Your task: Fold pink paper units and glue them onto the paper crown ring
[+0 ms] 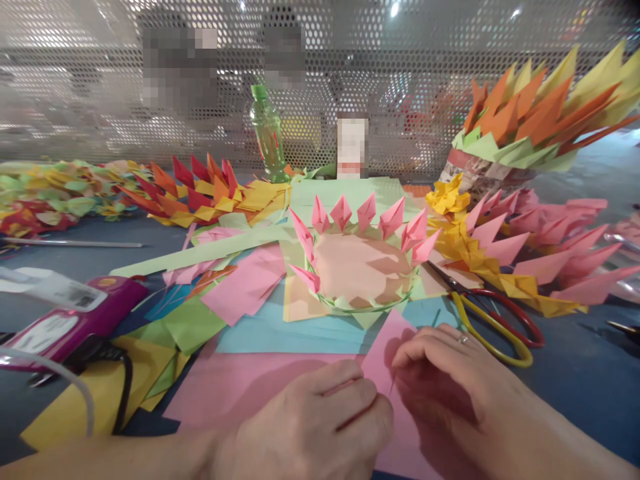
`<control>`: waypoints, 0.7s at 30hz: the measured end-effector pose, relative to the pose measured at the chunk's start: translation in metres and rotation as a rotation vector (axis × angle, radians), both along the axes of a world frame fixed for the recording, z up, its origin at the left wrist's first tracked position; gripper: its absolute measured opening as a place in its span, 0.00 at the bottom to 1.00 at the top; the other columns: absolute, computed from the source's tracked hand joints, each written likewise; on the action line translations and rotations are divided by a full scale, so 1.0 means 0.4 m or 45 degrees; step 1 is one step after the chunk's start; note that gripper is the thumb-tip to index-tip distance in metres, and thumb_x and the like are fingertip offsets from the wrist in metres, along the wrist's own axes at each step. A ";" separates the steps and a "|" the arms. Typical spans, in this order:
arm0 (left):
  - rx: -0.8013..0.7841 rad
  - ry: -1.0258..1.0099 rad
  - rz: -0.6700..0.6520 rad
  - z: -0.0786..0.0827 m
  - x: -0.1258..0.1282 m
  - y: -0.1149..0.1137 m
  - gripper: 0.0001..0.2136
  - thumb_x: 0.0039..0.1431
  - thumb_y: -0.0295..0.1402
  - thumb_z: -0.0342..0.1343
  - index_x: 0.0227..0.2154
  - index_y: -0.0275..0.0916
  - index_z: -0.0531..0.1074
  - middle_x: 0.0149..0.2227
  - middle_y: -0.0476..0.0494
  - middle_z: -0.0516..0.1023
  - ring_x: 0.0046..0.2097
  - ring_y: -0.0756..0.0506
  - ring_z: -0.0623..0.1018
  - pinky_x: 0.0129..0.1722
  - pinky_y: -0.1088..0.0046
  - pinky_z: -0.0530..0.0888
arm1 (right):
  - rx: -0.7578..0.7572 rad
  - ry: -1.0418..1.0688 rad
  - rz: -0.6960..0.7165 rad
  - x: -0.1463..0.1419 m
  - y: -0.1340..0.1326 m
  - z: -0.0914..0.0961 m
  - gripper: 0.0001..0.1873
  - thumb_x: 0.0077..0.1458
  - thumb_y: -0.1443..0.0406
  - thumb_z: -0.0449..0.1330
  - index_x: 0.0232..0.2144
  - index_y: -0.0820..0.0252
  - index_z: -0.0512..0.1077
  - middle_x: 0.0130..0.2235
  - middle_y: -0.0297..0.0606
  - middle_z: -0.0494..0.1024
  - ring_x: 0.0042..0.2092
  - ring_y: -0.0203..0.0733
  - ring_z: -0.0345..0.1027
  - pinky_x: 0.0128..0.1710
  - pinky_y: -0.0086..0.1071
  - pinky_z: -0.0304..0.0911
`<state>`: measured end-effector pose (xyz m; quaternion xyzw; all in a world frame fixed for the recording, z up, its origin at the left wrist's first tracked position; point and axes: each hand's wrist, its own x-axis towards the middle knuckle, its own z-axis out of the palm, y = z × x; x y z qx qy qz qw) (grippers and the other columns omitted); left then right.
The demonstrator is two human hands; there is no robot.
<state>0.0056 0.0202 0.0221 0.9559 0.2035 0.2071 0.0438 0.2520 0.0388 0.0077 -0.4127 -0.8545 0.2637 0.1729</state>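
Note:
My left hand (pixel 320 420) rests near the front edge, fingers curled and pressed down on a pink sheet of paper (pixel 390 350). My right hand (pixel 450 380), with a ring on one finger, pinches the same pink paper along a fold, its fingertips bent onto the sheet. The paper's pointed corner sticks up between the two hands. Just beyond lies a round paper ring (pixel 363 267) with pink folded points around its rim and a peach middle.
Scissors (pixel 495 317) with red and yellow handles lie right of the ring. A magenta glue gun (pixel 65 320) with a cord sits at the left. Loose coloured sheets cover the table; folded pink, yellow and orange paper crowns stand around. A green bottle (pixel 267 133) stands before a perforated screen.

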 end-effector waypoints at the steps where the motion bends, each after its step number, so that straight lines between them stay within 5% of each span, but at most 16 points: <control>1: -0.003 0.000 0.001 0.000 0.000 0.000 0.13 0.69 0.20 0.50 0.31 0.35 0.76 0.35 0.45 0.79 0.36 0.46 0.77 0.44 0.67 0.77 | -0.024 0.002 0.003 0.001 0.000 0.003 0.10 0.63 0.70 0.56 0.44 0.49 0.68 0.46 0.34 0.77 0.48 0.45 0.71 0.46 0.40 0.69; 9: -0.013 -0.010 0.010 0.000 0.004 0.001 0.13 0.70 0.20 0.48 0.32 0.34 0.76 0.36 0.44 0.79 0.37 0.46 0.77 0.45 0.67 0.76 | -0.035 0.057 0.028 0.011 0.003 0.003 0.21 0.58 0.76 0.52 0.46 0.45 0.68 0.48 0.33 0.77 0.50 0.45 0.72 0.48 0.42 0.72; 21: -0.024 -0.022 -0.007 0.003 -0.003 0.006 0.13 0.70 0.20 0.48 0.34 0.34 0.76 0.36 0.44 0.80 0.37 0.46 0.77 0.46 0.67 0.76 | -0.080 0.030 0.089 0.021 0.000 0.003 0.20 0.62 0.75 0.50 0.49 0.45 0.67 0.49 0.33 0.76 0.51 0.45 0.72 0.49 0.42 0.71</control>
